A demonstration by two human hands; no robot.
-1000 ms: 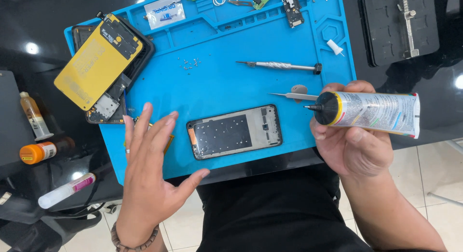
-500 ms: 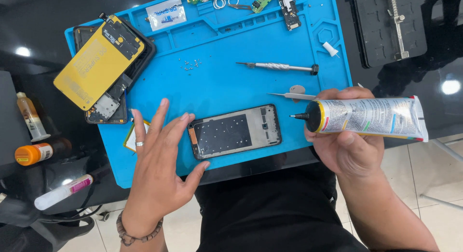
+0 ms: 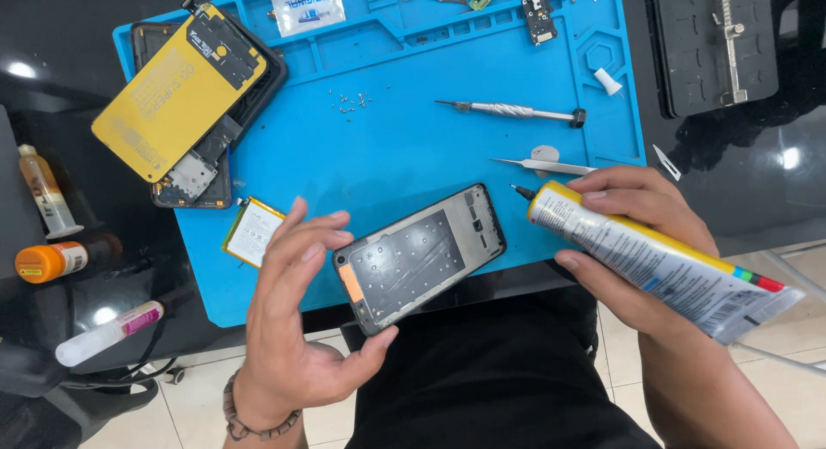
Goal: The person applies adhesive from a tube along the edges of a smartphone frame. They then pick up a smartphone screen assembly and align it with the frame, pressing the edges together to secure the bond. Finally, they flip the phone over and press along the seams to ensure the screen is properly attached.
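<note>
**Adhesive tube poised at an opened phone frame: hazards and item count**

The left hand (image 3: 297, 329) is half open, fingers spread, cradling the phone frame (image 3: 419, 258) by its lower end over the near edge of the blue work mat (image 3: 396, 156); the grip looks loose. The right hand (image 3: 632, 242) is closed around the adhesive tube (image 3: 654, 260), nozzle pointing at the frame's top corner but not touching it

Hazards, as judged:
- Frame overhangs the mat edge; a slack hold could let it drop
- Too hard a squeeze could flood glue into the frame
- Loose screws (image 3: 348, 101) lie unconfined and could scatter

Count: one frame, one tube, one screwdriver (image 3: 512, 112), one pair of tweezers (image 3: 546, 166), one yellow-backed phone (image 3: 185, 96), three bottles left of the mat
</note>
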